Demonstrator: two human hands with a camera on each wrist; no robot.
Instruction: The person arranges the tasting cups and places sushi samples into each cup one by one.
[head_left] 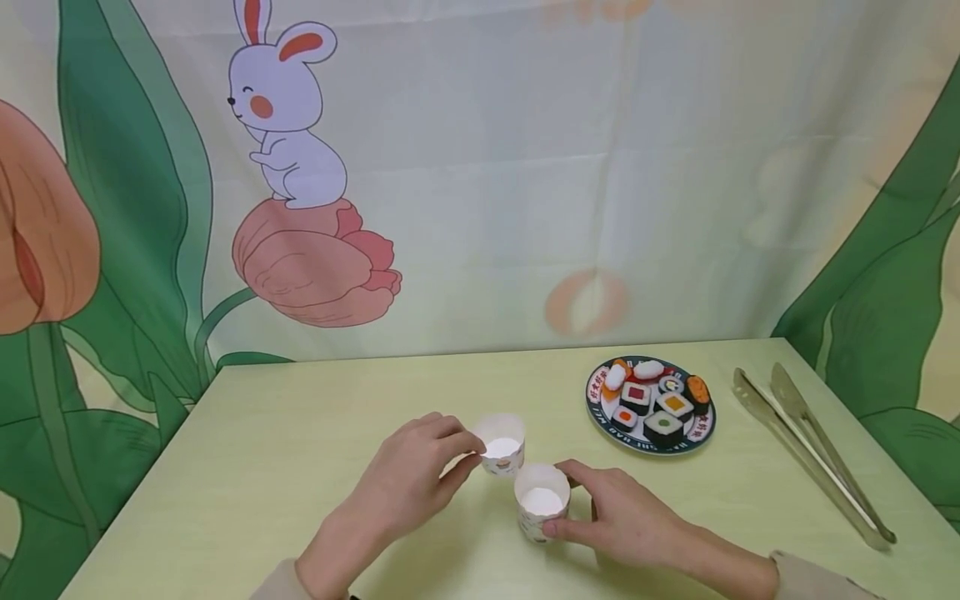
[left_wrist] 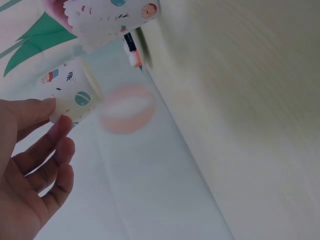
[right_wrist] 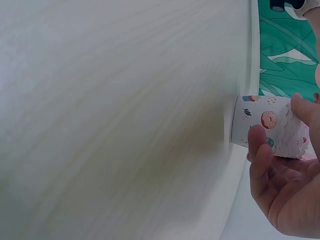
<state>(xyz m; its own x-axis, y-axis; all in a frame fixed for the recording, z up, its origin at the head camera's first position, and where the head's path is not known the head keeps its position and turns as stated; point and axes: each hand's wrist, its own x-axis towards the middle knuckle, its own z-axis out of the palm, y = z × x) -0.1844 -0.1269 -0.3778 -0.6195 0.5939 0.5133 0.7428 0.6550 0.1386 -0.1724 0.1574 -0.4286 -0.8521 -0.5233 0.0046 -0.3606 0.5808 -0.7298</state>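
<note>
Two white paper baking cups with small printed pictures are close together near the table's front middle. My left hand (head_left: 420,468) pinches the rim of the farther cup (head_left: 504,462) between thumb and fingertips. That cup (left_wrist: 72,92) is also seen in the left wrist view, the left hand (left_wrist: 37,165) at its edge. My right hand (head_left: 626,518) grips the nearer cup (head_left: 534,528) from its right side, thumb in front and fingers behind. In the right wrist view this cup (right_wrist: 257,117) has its base at the tabletop, held by the right hand (right_wrist: 295,190). The head view shows white cup interiors.
A round dark-rimmed plate (head_left: 613,435) bearing several sushi pieces (head_left: 663,427) is behind and right of the cups. Metal tongs (head_left: 813,454) lie spread along the table's right side. A printed curtain (head_left: 480,208) hangs behind the pale green table (head_left: 285,450).
</note>
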